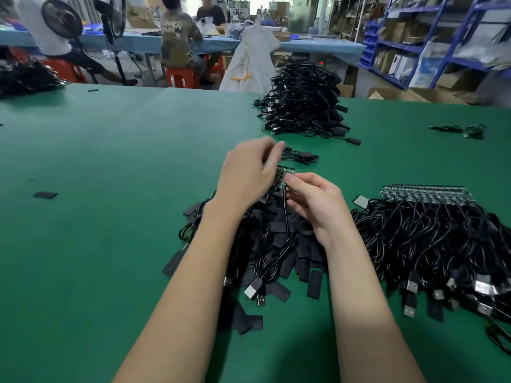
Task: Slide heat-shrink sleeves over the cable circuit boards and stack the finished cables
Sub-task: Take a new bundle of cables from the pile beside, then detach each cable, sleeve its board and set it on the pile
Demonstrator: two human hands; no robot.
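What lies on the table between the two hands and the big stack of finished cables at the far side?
In the head view, a small bundle of black cables lies on the green table between the hands and the big stack; otherwise that stretch is bare.

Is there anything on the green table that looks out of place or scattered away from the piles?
Yes. One black sleeve lies alone on the table, far left of the sleeve pile. One cable lies apart at the far right. Nothing looks damaged.
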